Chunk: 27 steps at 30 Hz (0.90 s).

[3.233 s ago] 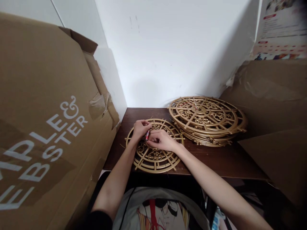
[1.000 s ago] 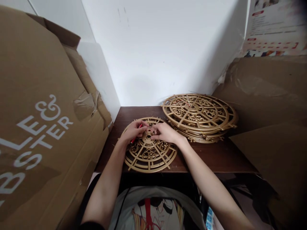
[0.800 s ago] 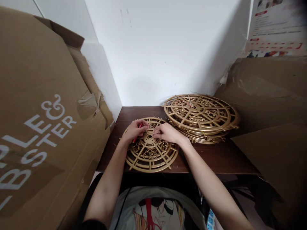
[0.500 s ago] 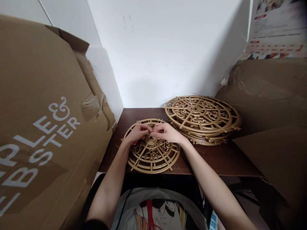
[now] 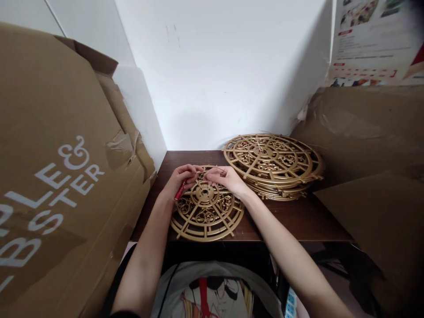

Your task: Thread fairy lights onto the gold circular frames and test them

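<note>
A round gold openwork panel (image 5: pixel 205 216) with scroll patterns and a hub with a hole lies flat on the dark brown table. Above its far left part is my left hand (image 5: pixel 180 180), closed round a small red-handled tool (image 5: pixel 179 191) whose working end I cannot make out. My right hand (image 5: pixel 228 179) is over the panel's far right part, thumb and fingertips pinched on what looks like a thin wire (image 5: pixel 217 168). The fingertips of both hands are close together beyond the hub and hide part of the panel's far side.
A stack of similar gold panels (image 5: pixel 273 161) stands at the back right of the table (image 5: pixel 281 221). Large cardboard boxes flank it, a printed one (image 5: pixel 76 185) on the left and another (image 5: pixel 371 132) on the right. A white wall (image 5: pixel 212 79) rises behind.
My hands have moved from over the hub to slightly beyond it, leaving the hub uncovered. My left hand has turned, and more of the red-handled tool shows. The view has shifted slightly.
</note>
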Tool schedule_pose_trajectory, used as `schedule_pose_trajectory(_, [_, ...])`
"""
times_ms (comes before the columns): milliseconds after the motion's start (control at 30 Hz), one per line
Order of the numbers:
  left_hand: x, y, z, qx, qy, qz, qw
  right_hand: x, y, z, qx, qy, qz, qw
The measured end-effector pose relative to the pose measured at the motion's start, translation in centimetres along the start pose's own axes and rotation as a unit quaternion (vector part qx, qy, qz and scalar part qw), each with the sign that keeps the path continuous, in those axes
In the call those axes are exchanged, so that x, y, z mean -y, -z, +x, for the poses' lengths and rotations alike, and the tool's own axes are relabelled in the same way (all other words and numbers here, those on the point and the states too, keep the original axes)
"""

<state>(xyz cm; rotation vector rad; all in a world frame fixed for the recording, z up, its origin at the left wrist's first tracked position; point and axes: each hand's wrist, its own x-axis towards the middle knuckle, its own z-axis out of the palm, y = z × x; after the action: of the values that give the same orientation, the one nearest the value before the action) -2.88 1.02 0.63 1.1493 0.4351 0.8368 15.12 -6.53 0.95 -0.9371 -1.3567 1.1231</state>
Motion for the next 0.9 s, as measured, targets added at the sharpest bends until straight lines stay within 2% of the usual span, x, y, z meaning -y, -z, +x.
schedule_pose_trajectory(100, [-0.1,0.0,-0.2,0.023,0.021,-0.016,0.999,-0.3,-0.5,0.1,-0.016,-0.007,0.034,0.999])
schedule_pose_trajectory(333, [0.3,0.1,-0.1,0.027,0.033,0.004,0.999,-0.5,-1.2,0.3,-0.051,0.009,0.063,0.997])
schedule_pose_trajectory(467, [0.6,0.2,0.1,0.016,0.037,0.029,0.999,-0.7,-1.4,0.4,-0.062,0.022,0.074,0.995])
schedule_pose_trajectory(633, [1.2,0.1,0.2,0.018,0.064,0.065,0.996,-1.2,-1.5,0.4,-0.062,-0.002,0.068,0.996])
schedule_pose_trajectory(900, [1.4,-0.1,0.3,-0.012,0.042,0.116,0.992,-1.7,-1.4,0.8,-0.099,-0.016,0.053,0.994])
